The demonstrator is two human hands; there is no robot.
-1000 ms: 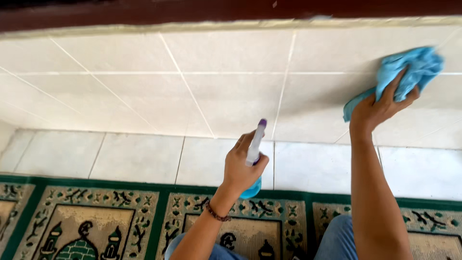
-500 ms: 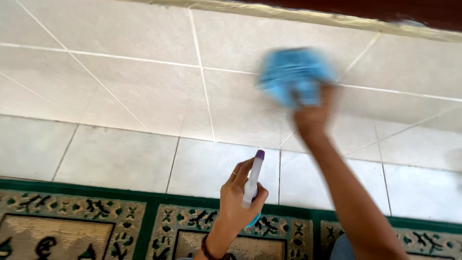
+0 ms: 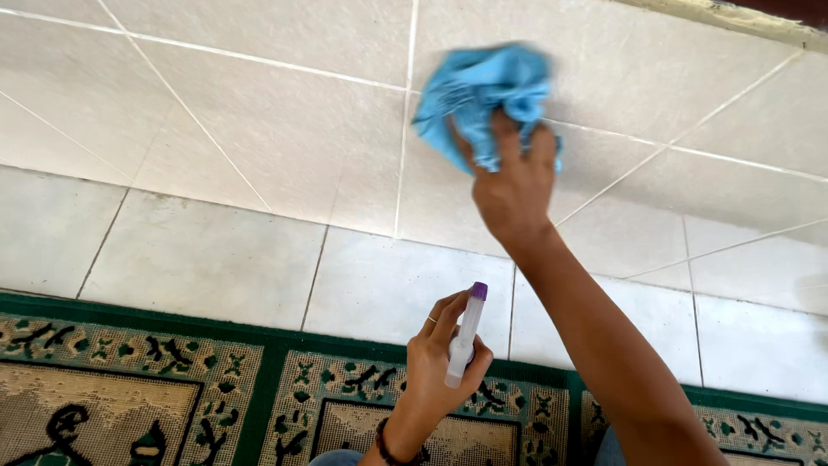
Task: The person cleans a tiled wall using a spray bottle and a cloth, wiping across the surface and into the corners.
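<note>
Against tiled wall (image 3: 259, 129): R hand (image 3: 513, 185) presses blue cloth (image 3: 483, 91) under curled fingers (image 3: 509, 142); L hand (image 3: 440, 367), fingers wrapped round white spray bottle (image 3: 464, 336) w/ purple tip, above patterned rug (image 3: 172, 388)

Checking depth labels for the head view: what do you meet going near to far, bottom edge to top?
Patterned green rug → left hand holding the spray bottle → pale floor tiles → tiled wall → right hand pressing the blue cloth to the wall.
</note>
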